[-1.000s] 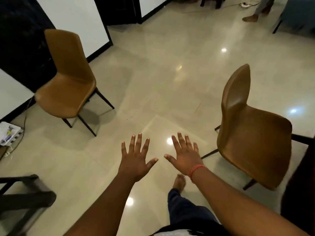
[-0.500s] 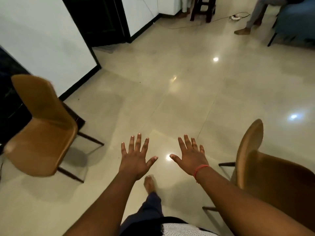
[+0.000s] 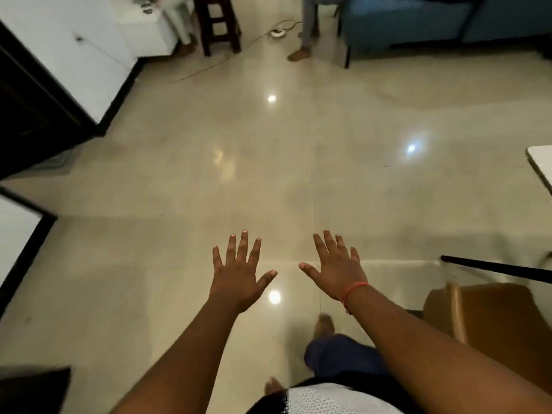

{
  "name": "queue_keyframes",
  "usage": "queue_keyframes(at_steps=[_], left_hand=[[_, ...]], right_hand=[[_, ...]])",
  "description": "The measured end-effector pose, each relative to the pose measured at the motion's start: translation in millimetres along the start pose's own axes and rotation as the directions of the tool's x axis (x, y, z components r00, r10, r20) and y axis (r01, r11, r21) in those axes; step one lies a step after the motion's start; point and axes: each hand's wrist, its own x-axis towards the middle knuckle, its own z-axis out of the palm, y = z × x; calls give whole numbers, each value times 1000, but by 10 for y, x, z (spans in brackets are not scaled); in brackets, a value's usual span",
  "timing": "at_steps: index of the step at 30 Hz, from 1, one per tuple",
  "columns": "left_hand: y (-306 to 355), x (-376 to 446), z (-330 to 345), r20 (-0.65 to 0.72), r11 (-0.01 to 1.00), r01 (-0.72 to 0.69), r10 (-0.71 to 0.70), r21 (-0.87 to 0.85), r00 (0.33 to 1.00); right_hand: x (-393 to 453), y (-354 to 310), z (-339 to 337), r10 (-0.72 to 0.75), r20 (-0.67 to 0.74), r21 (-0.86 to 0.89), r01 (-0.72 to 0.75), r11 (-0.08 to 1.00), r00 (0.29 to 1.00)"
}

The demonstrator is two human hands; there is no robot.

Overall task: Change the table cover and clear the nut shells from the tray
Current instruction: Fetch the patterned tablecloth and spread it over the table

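While both hands (image 3: 239, 276) spread, floor (image 3: 268, 174) lies open

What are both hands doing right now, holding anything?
Left hand: open, fingers spread, holding nothing.
Right hand: open, fingers spread, holding nothing.

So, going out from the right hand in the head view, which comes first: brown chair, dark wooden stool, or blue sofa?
From the right hand:
1. Brown chair, low right, just beside that arm.
2. Dark wooden stool, far across the floor, upper left.
3. Blue sofa, far upper right; too close to the stool to rank surely.
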Motion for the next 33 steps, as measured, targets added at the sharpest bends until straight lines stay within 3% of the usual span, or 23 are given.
queue_keyframes(at_steps=[5,12,19,23,26,33], left_hand=[[175,1438,-211,40,996,-85,83,41,996],[910,3254,-796,52,965,-258,255,47,965],[1791,5113,-1294,85,875,-472,465,110,881],[2475,6235,-1452,113,771,-621,610,142,784],[3028,6960,-1609,128,656,-737,727,162,675],[4459,8135,-1968,183,428,-880,867,203,464]], right_hand=[[1028,426,-392,92,0,34,-92,995,996],[2278,1429,-1171,196,-2,28,-195,980,981],[3367,2405,-1853,361,-108,102,-351,931,926],[3826,3092,-2090,525,-109,151,-508,848,844],[4032,3525,-2320,672,-96,237,-639,732,734],[4203,4389,-2722,864,-95,391,-779,490,495]])
